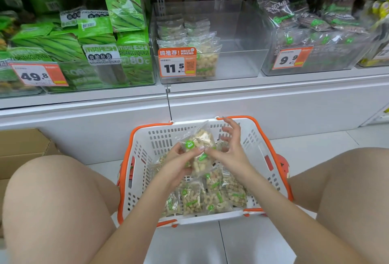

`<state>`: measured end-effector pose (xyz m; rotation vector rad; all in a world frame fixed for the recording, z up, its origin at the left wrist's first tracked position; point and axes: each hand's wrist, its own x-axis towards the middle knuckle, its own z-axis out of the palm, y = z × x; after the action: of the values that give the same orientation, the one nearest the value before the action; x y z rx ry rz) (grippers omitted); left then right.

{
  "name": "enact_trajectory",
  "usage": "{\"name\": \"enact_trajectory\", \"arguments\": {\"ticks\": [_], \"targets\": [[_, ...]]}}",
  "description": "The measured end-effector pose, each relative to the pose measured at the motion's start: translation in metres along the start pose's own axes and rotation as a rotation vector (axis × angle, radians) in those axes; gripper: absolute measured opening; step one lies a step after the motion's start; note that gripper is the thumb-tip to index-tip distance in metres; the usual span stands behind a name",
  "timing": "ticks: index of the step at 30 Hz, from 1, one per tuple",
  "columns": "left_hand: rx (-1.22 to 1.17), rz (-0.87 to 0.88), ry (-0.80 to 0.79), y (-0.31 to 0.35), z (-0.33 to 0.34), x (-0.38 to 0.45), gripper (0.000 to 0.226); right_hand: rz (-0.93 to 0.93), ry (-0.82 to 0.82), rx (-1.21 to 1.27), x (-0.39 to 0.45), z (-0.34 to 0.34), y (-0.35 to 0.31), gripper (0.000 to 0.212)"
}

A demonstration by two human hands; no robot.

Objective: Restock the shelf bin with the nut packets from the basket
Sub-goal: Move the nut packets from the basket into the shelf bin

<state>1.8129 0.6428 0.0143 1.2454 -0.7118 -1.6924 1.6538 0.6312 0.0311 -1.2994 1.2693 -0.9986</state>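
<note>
A white basket with orange rim [271,150] stands on the floor between my knees, with several clear nut packets [200,198] lying in its bottom. My left hand [176,165] grips a nut packet [199,141] from below, holding it upright above the basket. My right hand [229,150] pinches the same packet's right edge with thumb and forefinger, the other fingers spread. The clear shelf bin [237,61] with the 11.5 price tag [177,62] sits straight ahead on the shelf, holding a few nut packets [202,53] at its left side; its right part is bare.
Green snack bags [101,38] fill the bin to the left, dark packets [315,28] the bin to the right. A cardboard box [23,150] stands at the left by my knee. My bare knees flank the basket on the white tile floor.
</note>
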Motion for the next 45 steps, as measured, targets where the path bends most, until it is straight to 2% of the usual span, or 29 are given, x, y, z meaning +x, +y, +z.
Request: {"name": "enact_trajectory", "arguments": {"ticks": [2,5,7,10,14,17,19,20,24,29,32,34,35,37,39,42,45], "targets": [[-0.042,-0.007,0.0,0.003,0.001,0.002,0.054,-0.108,-0.106,-0.042,0.005,-0.01,-0.01,0.07],[-0.096,-0.008,-0.008,0.006,-0.001,0.004,0.052,-0.17,-0.281,-0.28,0.013,-0.018,-0.014,0.058],[-0.047,-0.006,-0.074,0.008,-0.001,0.004,0.053,-0.186,-0.353,-0.375,0.017,-0.022,-0.015,0.059],[0.025,-0.014,-0.113,0.01,0.004,0.005,0.061,-0.168,-0.395,-0.369,0.019,-0.024,-0.017,0.064],[0.12,-0.028,-0.085,0.012,0.008,0.007,0.091,-0.089,-0.422,-0.293,0.019,-0.024,-0.017,0.076],[0.151,-0.002,-0.059,0.019,0.01,0.008,0.102,-0.092,-0.434,-0.256,0.019,-0.022,-0.017,0.084],[0.184,0.018,-0.034,0.024,0.012,0.007,0.108,-0.097,-0.425,-0.218,0.02,-0.02,-0.019,0.085],[0.2,0.036,-0.031,0.027,0.015,0.006,0.104,-0.1,-0.416,-0.198,0.021,-0.02,-0.02,0.084],[0.297,0.15,0.009,0.045,0.028,0.011,0.07,-0.16,-0.364,-0.182,0.031,-0.025,-0.037,0.077],[0.537,0.358,-0.081,0.113,0.043,0.021,0.071,-0.241,-0.32,-0.161,0.066,-0.049,-0.091,0.076],[0.822,0.682,0.036,0.167,0.036,0.028,0.077,-0.28,-0.23,-0.073,0.1,-0.076,-0.133,0.075],[1.174,0.929,0.173,0.2,0.023,0.038,0.076,-0.313,-0.141,-0.048,0.126,-0.094,-0.161,0.073],[1.337,0.996,0.213,0.213,0.016,0.047,0.078,-0.328,-0.102,-0.054,0.141,-0.101,-0.173,0.073],[1.532,1.028,0.217,0.23,0.004,0.068,0.084,-0.347,-0.045,-0.078,0.174,-0.112,-0.191,0.073],[1.603,1.004,0.187,0.234,-0.004,0.089,0.086,-0.362,0.003,-0.124,0.206,-0.117,-0.201,0.073],[1.762,1.016,0.147,0.231,-0.009,0.116,0.08,-0.41,0.061,-0.316,0.246,-0.12,-0.2,0.07],[1.805,1.065,0.201,0.231,-0.01,0.132,0.069,-0.415,0.117,-0.41,0.28,-0.118,-0.185,0.066]]}}
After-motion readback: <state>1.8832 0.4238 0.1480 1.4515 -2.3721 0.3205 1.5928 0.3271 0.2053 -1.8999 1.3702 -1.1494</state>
